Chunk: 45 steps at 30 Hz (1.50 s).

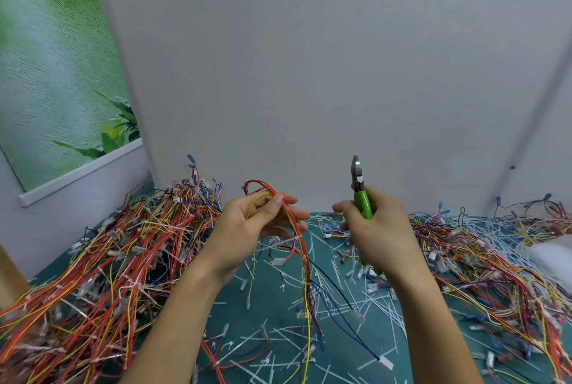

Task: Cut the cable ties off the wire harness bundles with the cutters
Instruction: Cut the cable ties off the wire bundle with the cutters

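Red and yellow wires of one wire harness (305, 255) are lifted above the desk (278, 315) in the middle of the scene. The left grip (260, 216), a bare hand, is narrow: thumb and fingers pinch the looped top of the harness, so that the rest hangs down freely to the green mat. I think it is held like this to spread the wires and let any tie show. A white cable tie (289, 239) seems to sit on the wires just below this hand, but it is small and I am not sure.

The right grip (374, 226) is curled round the green handles of the cutters (359, 188). The blades point up and away from the wires, and they look closed. The tool is near the harness but apart from it, probably waiting until the tie is found.

At the left lies a large pile of bundles (108, 260) with many ties on them. At the right is another wire pile (495, 260). Cut white ties (380, 300) lie scattered on the mat between them.
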Motion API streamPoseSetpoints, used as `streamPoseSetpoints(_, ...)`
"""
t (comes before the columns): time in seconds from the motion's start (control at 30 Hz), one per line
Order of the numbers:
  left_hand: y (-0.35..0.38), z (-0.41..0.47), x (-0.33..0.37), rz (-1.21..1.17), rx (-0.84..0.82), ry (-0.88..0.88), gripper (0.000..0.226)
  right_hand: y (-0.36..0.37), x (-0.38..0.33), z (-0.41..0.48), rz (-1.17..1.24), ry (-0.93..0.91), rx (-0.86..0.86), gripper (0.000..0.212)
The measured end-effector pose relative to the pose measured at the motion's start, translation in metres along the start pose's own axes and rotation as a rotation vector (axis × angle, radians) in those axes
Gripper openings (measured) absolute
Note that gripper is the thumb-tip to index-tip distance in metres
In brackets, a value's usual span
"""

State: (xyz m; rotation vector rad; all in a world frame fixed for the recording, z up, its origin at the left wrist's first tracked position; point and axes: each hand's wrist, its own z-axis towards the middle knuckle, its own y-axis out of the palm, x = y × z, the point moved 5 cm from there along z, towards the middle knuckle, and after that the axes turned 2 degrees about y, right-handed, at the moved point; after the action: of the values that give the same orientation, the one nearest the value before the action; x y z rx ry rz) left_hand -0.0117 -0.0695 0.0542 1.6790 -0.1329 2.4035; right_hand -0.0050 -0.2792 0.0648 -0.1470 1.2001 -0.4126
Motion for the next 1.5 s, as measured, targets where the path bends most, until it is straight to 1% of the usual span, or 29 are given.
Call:
streamPoseSetpoints(0.07,-0.001,0.001,0.000,-0.019,0.009,0.008,0.031,0.001,-0.002,-0.001,0.031,-0.007,-0.012,0.004)
streamPoseSetpoints(0.13,-0.003,0.001,0.001,-0.008,0.026,0.028,0.034,0.006,-0.004,-0.004,0.096,0.017,-0.103,0.020)
streamPoseSetpoints(0.2,-0.005,0.001,0.002,0.008,0.056,0.031,0.036,0.017,-0.009,-0.010,0.164,0.029,-0.268,0.030)
streamPoseSetpoints(0.27,-0.005,0.001,0.002,0.010,0.082,0.026,0.034,0.029,-0.016,-0.017,0.191,0.006,-0.393,0.032)
streamPoseSetpoints(0.3,-0.004,0.001,0.002,0.002,0.094,0.023,0.034,0.033,-0.018,-0.019,0.188,-0.013,-0.404,0.030)
streamPoseSetpoints(0.4,0.000,0.000,0.004,-0.041,0.135,0.011,0.038,0.039,-0.021,-0.021,0.191,-0.043,-0.357,0.024)
streamPoseSetpoints(0.5,-0.003,0.001,0.009,-0.138,0.139,0.002,0.039,0.033,-0.018,-0.017,0.312,0.010,-0.303,0.024)
streamPoseSetpoints(0.53,-0.005,0.001,0.010,-0.185,0.131,-0.009,0.042,0.029,-0.015,-0.014,0.352,0.028,-0.274,0.025)
streamPoseSetpoints(0.67,-0.011,0.003,0.013,-0.291,0.073,-0.030,0.070,0.018,-0.003,-0.006,0.476,0.117,-0.184,0.022)
streamPoseSetpoints(0.73,-0.013,0.003,0.011,-0.320,0.073,-0.039,0.073,0.017,0.003,-0.003,0.517,0.161,-0.172,0.019)
streamPoseSetpoints(0.77,-0.014,0.003,0.010,-0.300,0.081,-0.042,0.069,0.017,0.005,-0.002,0.540,0.178,-0.177,0.019)
streamPoseSetpoints(0.8,-0.015,0.003,0.008,-0.237,0.099,-0.041,0.061,0.017,0.007,-0.001,0.560,0.191,-0.187,0.019)
streamPoseSetpoints(0.87,-0.017,0.003,0.004,-0.013,0.150,-0.022,0.034,0.019,0.010,0.000,0.597,0.204,-0.219,0.018)
streamPoseSetpoints(0.9,-0.016,0.004,0.002,0.097,0.159,-0.016,0.024,0.020,0.010,0.001,0.620,0.206,-0.235,0.017)
streamPoseSetpoints(0.93,-0.014,0.004,0.001,0.179,0.152,-0.011,0.019,0.021,0.011,0.001,0.642,0.206,-0.246,0.016)
streamPoseSetpoints(1.0,-0.005,0.003,0.000,0.267,0.104,0.024,0.015,0.023,0.012,0.002,0.666,0.202,-0.259,0.016)
streamPoseSetpoints(1.1,0.009,0.001,0.003,0.275,0.076,0.096,0.014,0.026,0.013,0.002,0.666,0.197,-0.284,0.015)
streamPoseSetpoints(1.2,0.016,0.000,0.001,0.209,0.105,0.115,0.014,0.029,0.010,-0.001,0.656,0.204,-0.312,0.016)
streamPoseSetpoints(1.27,0.019,0.000,0.000,0.169,0.119,0.108,0.012,0.030,0.008,-0.003,0.628,0.198,-0.307,0.017)
streamPoseSetpoints(1.5,0.015,0.000,0.001,0.109,0.122,0.059,0.024,0.028,0.001,-0.005,0.618,0.148,-0.282,0.024)
